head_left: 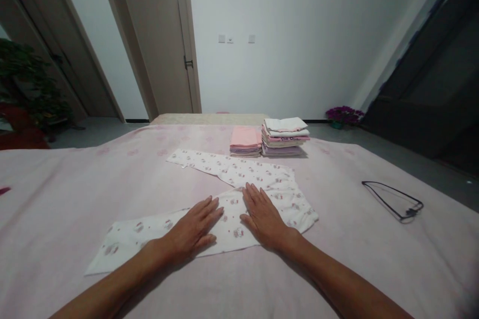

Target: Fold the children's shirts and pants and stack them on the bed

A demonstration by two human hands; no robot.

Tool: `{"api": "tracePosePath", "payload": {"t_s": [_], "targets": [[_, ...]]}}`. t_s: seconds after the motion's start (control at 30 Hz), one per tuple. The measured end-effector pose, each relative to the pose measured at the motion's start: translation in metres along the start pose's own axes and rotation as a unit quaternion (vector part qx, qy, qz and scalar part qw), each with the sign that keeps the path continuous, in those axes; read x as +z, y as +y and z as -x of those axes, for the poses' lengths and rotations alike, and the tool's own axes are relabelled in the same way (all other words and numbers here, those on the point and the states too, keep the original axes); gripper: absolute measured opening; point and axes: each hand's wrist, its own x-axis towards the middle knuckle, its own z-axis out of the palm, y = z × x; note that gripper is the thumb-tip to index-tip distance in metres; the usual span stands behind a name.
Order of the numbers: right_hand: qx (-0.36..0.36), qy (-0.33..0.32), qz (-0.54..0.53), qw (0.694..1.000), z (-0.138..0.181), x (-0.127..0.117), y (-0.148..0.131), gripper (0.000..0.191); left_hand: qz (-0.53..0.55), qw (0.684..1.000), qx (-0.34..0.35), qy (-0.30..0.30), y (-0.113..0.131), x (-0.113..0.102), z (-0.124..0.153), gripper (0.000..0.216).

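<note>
A pair of white trousers (235, 204) with a small printed cartoon pattern lies spread on the bed, its waistband to the right and its two legs fanning out to the left. My left hand (196, 227) rests flat on the nearer leg, fingers stretched out. Flat on the same leg, closer to the waist, is my right hand (263, 217), its thumb a little apart from the fingers. Neither hand grips the cloth. Beyond the trousers stand a shorter folded stack (245, 138) with pink on top and a taller stack of folded clothes (285, 137) with white on top.
A pink sheet (337, 259) covers the broad surface. A black clothes hanger (392, 199) lies on it at the right. Behind are a closed door (153, 35), a white wall (292, 35) and purple flowers (344, 114) on the floor. A leafy plant (30, 84) stands at left.
</note>
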Motion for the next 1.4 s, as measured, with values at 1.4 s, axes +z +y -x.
{"api": "tracePosePath", "payload": {"t_s": [1.4], "targets": [[0.28,-0.037,0.1,0.954,-0.003,0.004,0.161,0.061,-0.228,0.832,-0.505,-0.007,-0.157,-0.033,0.111,0.063]]}}
